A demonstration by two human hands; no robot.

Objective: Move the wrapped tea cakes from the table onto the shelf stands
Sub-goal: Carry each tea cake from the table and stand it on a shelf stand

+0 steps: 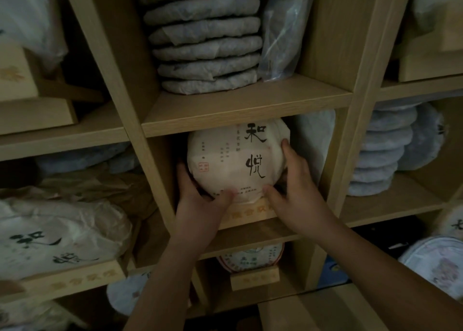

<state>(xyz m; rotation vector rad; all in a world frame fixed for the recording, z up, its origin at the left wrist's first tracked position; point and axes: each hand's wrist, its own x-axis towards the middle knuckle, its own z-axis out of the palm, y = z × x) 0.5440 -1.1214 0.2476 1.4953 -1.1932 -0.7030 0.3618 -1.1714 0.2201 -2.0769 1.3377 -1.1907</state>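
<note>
A round tea cake [233,163] in pale paper with black brush characters stands upright in the middle cubby of the wooden shelf. Its lower edge rests on a small wooden stand [248,213] with gold lettering. My left hand [200,193] grips the cake's lower left edge, thumb on its front. Against the cake's right side lies my right hand [290,183], its fingers on the rim and its thumb at the bottom. Another wrapped cake [313,140] stands behind it on the right.
A stack of grey-wrapped cakes [205,42] and a plastic bag [283,30] fill the cubby above. In the cubby below, a printed cake [250,258] stands on another stand. More wrapped cakes lie at the left [57,235] and stacked at the right [383,155].
</note>
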